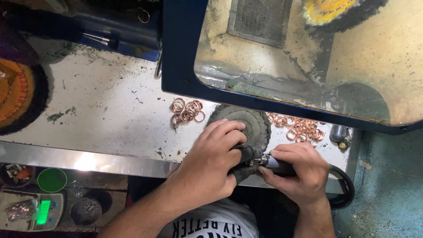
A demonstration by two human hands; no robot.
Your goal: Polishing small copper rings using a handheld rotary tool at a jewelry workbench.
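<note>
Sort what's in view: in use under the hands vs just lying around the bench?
In use:
left hand pressing on the dark buffing wheel
right hand gripping the rotary handpiece, tip at the wheel's edge
copper rings beside the wheel, left pile and right pile

Lying about:
orange-centred brush wheel
green cup
small scale
dark cup

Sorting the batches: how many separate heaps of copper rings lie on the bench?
2. One heap of copper rings lies left of the dark buffing wheel; the other heap lies right of it, partly hidden under the blue guard.
</note>
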